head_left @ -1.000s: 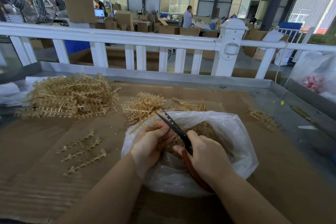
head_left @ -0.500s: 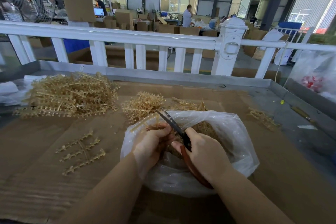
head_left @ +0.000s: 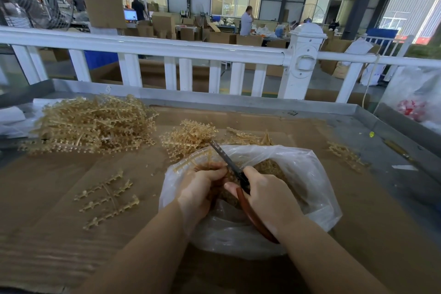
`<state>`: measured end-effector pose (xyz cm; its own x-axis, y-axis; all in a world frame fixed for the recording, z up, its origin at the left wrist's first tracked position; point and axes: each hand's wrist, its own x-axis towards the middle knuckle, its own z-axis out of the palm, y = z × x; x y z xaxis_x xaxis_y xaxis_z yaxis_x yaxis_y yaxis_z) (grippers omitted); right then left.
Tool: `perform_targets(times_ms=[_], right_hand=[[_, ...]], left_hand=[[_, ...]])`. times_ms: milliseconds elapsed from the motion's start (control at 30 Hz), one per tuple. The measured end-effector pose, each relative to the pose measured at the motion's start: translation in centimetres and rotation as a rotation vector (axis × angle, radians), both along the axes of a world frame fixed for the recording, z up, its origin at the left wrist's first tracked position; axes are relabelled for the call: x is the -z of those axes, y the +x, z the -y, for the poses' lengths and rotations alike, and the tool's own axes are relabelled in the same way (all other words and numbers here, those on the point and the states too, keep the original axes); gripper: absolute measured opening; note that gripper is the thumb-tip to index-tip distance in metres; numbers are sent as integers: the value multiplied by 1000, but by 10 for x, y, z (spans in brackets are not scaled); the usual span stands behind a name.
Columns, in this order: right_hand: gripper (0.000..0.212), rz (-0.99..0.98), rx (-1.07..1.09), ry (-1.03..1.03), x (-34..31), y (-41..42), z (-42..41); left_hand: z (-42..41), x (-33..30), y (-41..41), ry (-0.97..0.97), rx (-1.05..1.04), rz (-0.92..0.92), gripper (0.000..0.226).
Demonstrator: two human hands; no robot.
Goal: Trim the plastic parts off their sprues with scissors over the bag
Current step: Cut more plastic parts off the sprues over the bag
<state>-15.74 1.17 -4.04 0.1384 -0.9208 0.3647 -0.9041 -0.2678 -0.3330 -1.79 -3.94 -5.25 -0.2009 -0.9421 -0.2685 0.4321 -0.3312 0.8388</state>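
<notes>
- Right hand (head_left: pixel 269 198) grip curls round the scissors (head_left: pixel 235 173); left hand (head_left: pixel 199 190) grip pinches a sprue (head_left: pixel 191 162).
- Both sit over the bag (head_left: pixel 310 174), centre frame.
- A sprue pile (head_left: pixel 93 124) lies upper left on the table (head_left: pixel 47 198).

- A metal-rimmed work table (head_left: pixel 372 112) filled the lower view, its top covered by brown cardboard sheets (head_left: pixel 47 234).
- A large heap of tan plastic sprues (head_left: pixel 93 124) lay at 10 o'clock.
- A smaller heap (head_left: pixel 188 138) sat near 12 o'clock, touching the bag's far edge.
- One flat sprue (head_left: pixel 107 200) lay alone at 9 o'clock.
- A clear plastic bag (head_left: pixel 317 188) of trimmed parts rested at centre.
- A few loose sprues (head_left: pixel 346 155) lay at 2 o'clock.
</notes>
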Motion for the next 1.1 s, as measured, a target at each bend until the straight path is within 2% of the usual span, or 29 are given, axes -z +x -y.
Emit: perform_targets(times_ms=[433,633,800,967,1100], right_hand=[[37,-33,5,-10,-5,-3,-3],[26,207,46,-97,-10,-1,1],[11,472,151,-103,-21,4,14],[22,591,213,-46,-28,-2,25],[33,774,166,145,-32,-6,27]], left_hand=[[-3,-2,0,39,-11,-8,11],[-1,-2,-2,-10,7,-91,7],[-3,-12,-9,-52,60,-79,36],[-4,-23,-11,-84,90,-61,38],[-7,-25,-10,-100,163,-46,34]])
